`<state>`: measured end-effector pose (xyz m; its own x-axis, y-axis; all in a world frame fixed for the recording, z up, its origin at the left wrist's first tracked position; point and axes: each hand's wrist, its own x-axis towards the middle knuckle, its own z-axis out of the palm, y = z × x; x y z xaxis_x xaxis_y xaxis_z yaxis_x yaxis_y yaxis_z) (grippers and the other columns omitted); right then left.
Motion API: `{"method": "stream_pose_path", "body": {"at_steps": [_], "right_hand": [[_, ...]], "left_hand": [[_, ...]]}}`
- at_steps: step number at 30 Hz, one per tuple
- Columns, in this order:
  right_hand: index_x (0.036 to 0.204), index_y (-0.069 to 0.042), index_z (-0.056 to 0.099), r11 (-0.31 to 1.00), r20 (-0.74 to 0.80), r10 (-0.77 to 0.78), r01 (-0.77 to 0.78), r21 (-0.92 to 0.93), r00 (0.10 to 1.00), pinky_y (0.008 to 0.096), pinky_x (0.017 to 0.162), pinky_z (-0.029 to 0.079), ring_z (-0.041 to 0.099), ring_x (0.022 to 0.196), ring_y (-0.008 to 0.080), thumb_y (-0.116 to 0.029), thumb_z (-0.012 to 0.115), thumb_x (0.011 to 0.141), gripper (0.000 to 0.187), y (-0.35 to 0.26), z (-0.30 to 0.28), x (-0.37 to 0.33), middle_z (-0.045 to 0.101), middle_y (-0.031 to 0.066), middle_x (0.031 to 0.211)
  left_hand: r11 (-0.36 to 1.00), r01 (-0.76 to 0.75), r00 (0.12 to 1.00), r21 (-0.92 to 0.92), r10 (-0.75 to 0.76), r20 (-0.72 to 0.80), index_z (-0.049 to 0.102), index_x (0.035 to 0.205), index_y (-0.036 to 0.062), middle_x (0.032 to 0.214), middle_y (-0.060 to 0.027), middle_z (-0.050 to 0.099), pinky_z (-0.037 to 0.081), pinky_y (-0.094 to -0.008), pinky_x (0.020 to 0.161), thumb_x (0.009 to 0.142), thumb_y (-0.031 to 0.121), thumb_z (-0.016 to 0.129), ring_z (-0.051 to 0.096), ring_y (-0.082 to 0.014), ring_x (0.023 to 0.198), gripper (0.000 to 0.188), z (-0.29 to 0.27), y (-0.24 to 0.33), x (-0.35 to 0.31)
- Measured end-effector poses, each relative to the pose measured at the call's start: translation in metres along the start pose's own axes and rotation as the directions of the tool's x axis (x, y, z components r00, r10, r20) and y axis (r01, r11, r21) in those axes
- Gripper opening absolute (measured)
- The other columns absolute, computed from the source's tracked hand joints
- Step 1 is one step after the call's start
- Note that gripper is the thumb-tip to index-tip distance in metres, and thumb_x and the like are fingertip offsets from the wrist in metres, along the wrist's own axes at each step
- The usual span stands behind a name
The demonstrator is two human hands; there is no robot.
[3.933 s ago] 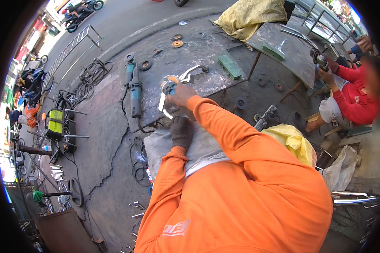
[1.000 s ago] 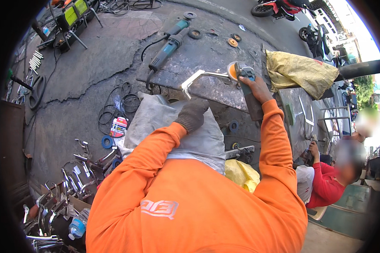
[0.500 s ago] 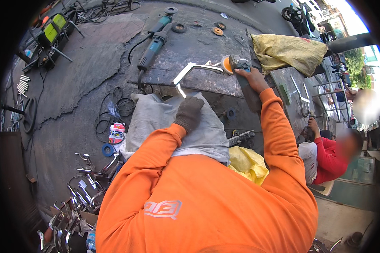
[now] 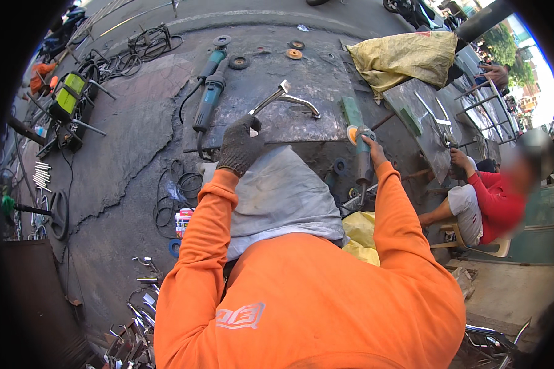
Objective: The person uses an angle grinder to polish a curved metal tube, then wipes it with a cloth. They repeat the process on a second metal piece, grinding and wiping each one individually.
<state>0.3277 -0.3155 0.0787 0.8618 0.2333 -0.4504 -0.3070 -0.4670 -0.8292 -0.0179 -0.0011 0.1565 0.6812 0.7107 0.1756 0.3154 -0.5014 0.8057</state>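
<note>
My left hand [image 4: 241, 146], in a dark grey work glove, is closed on one end of a shiny bent metal bracket [image 4: 271, 99]. The bracket stands up over the near edge of a dark metal work plate [image 4: 228, 67], its other arm slanting right. My right hand [image 4: 374, 150] grips an angle grinder [image 4: 362, 165] by its body. The grinder's orange and white disc [image 4: 351, 134] points left, apart from the bracket. Just beyond the disc lies a green block [image 4: 351, 112] on the plate's right side. A grey cloth [image 4: 283, 194] covers my lap.
Two more grinders [image 4: 210, 101] and several loose discs [image 4: 294, 54] lie on the plate. Yellow sacking [image 4: 406, 58] drapes at the far right. A person in red [image 4: 489, 203] sits to the right. Bent metal parts [image 4: 135, 335] are heaped at lower left.
The grinder has come away from the bracket and back toward me. My left hand has lifted leftward and turned the bracket. The view has shifted a little.
</note>
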Motion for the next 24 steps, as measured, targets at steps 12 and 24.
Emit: {"method": "stream_pose_path", "body": {"at_steps": [12, 24], "right_hand": [[0.124, 0.007, 0.067, 1.0, 0.17, 0.027, -0.028, 0.004, 0.985, 0.04, 0.067, 0.057, 0.072, 0.076, 0.0266, -0.05, 0.078, 0.087, 0.069, -0.024, 0.046, 0.059, 0.072, 0.0162, 0.1], [0.131, 0.007, 0.068, 0.998, 0.436, -0.064, 0.055, 0.034, 0.898, 0.041, 0.075, 0.057, 0.074, 0.09, 0.0303, -0.061, 0.074, 0.085, 0.082, -0.082, 0.213, 0.06, 0.073, 0.0232, 0.113]], "left_hand": [[0.97, -0.239, 0.927, 0.046, 0.242, -0.285, 0.074, 0.111, 0.0058, 0.097, -0.0162, 0.075, 0.057, -0.0396, 0.081, 0.087, 0.02, 0.079, 0.075, -0.0301, 0.089, 0.028, 0.007, -0.005, 0.004], [0.997, 0.073, 0.989, 0.02, -0.075, 0.124, 0.075, 0.106, 0.0027, 0.097, -0.0113, 0.078, 0.056, -0.0361, 0.082, 0.087, 0.022, 0.076, 0.073, -0.0206, 0.088, 0.027, -0.026, 0.011, 0.06]]}}
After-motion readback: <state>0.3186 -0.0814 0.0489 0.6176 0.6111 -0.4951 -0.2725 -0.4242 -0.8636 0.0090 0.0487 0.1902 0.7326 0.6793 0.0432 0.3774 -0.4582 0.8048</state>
